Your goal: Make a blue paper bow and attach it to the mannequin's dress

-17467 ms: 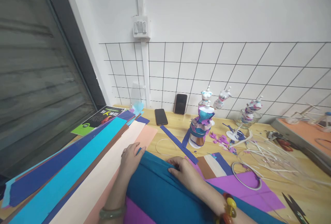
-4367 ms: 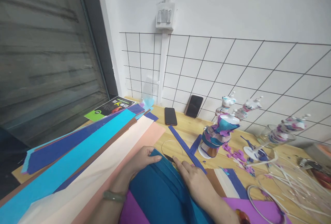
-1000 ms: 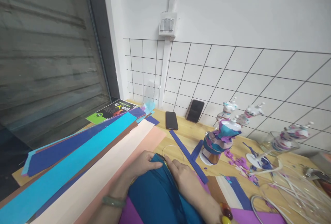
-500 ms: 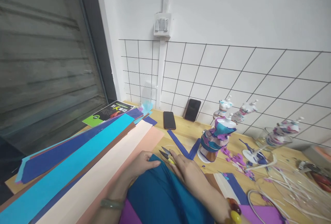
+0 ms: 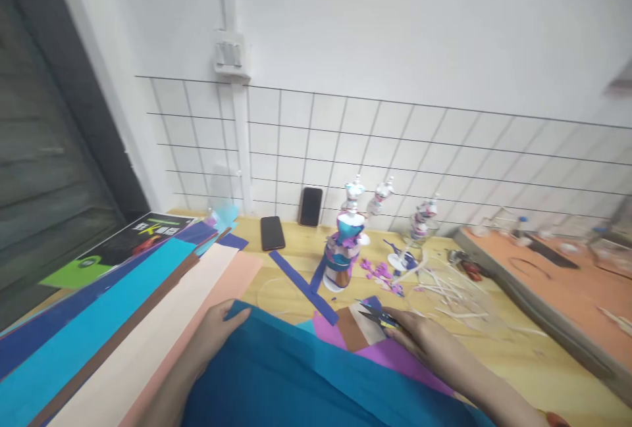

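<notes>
My left hand (image 5: 217, 329) pinches the upper left corner of a large teal sheet (image 5: 291, 374), which looks like crepe paper and has a folded top edge. Dark-bladed scissors (image 5: 376, 315) are in my right hand (image 5: 422, 336), blades slightly apart and pointing left, away from the teal sheet. Under them lie brown, cream and purple paper pieces (image 5: 395, 358). Beyond the sheet stands a small dress form (image 5: 344, 249) wrapped in teal, purple and brown paper. A dark blue strip (image 5: 302, 287) lies to its left.
Long coloured paper sheets (image 5: 162, 322) fan out at the left, beside a magazine (image 5: 123, 249). One phone (image 5: 272, 233) lies flat; another phone (image 5: 311, 206) leans on the wall. Purple scraps (image 5: 381, 276), white strips (image 5: 454, 289) and an orange-topped tray (image 5: 548, 269) are at the right.
My right hand has moved right with the scissors, away from the folded edge of the teal sheet. My left hand still pinches the corner. The view has swung to the right.
</notes>
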### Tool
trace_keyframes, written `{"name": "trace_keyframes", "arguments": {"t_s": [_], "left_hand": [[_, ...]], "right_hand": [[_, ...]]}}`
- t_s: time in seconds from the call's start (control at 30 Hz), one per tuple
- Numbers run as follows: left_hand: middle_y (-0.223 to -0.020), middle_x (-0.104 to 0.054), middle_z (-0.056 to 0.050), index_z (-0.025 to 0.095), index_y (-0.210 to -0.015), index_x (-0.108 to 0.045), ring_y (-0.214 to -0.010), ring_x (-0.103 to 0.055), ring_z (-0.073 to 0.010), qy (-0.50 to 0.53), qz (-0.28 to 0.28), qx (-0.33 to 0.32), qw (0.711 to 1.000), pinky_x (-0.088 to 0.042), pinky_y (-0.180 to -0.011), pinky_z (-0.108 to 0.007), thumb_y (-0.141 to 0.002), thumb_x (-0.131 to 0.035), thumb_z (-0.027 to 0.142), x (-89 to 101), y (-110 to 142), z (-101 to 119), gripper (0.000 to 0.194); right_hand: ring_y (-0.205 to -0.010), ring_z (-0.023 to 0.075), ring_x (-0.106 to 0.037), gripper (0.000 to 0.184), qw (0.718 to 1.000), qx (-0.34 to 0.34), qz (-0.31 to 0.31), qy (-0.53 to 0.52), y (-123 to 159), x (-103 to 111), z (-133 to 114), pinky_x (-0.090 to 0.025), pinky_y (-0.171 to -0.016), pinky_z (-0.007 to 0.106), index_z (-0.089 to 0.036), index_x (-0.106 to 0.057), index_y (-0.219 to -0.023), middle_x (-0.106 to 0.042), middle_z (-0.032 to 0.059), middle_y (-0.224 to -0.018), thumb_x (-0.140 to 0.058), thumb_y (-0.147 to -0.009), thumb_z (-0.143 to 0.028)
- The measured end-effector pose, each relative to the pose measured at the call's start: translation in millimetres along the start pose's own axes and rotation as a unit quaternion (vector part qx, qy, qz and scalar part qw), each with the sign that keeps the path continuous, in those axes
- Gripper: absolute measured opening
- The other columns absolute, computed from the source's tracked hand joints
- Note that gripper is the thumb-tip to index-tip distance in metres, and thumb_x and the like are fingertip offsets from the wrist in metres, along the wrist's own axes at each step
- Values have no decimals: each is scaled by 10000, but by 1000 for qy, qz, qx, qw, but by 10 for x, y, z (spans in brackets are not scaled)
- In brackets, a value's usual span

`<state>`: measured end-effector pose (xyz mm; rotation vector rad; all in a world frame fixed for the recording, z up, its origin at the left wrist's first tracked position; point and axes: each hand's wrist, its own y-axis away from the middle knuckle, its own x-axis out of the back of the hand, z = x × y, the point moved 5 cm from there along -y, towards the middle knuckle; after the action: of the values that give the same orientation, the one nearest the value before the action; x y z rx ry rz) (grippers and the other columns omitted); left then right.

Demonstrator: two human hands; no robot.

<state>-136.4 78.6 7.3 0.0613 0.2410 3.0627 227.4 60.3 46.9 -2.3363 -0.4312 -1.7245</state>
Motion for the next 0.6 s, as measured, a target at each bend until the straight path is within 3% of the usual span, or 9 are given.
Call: {"name": "trace_keyframes", "arguments": {"t_s": [0.1,0.2,0.33,0.47,0.6], "left_hand": [[-727,-714,-37,165,-735,-645,-675,-645,-226,-59,13,9,998,-500,-605,-275,-659,-626,464,-2,-15,24,309],[-779,-721,-28,185,-760,-645,-727,-654,-236,-99,18,6,995,-505,-641,-262,-649,-633,471,1,-28,28,307],[-807,-724,-18,209,-787,-629,-728,-662,-247,-117,34,34,992,-523,-637,-269,-635,-634,490,44,-31,27,319],[-773,-726,-16,217,-742,-613,-729,-667,-263,-140,68,71,985,-541,-633,-280,-573,-661,495,85,-26,75,329],[-680,-719,-12,221,-712,-615,-666,-672,-267,-170,100,78,977,-553,-574,-306,-597,-615,504,60,8,129,305]], "right_hand": [[-920,239,-633,378,997,-64,31,42,292,26,495,-501,-750,317,-201,-512,-1168,-658,95,-1072,-347,-884,-387],[-861,260,-654,348,977,-133,106,128,622,54,979,-515,-689,336,-169,-550,-1098,-679,128,-1008,-346,-876,-343],[-751,291,-666,300,958,-187,150,159,1021,-1,1394,-507,-607,362,-131,-586,-1010,-690,187,-879,-362,-845,-242],[-703,279,-645,263,949,-199,174,173,1231,-44,1476,-492,-600,363,-155,-606,-953,-667,142,-729,-384,-844,-246],[-859,297,-599,247,948,-186,187,176,1237,-19,1137,-474,-665,394,-204,-591,-1011,-632,145,-941,-424,-838,-262]]}}
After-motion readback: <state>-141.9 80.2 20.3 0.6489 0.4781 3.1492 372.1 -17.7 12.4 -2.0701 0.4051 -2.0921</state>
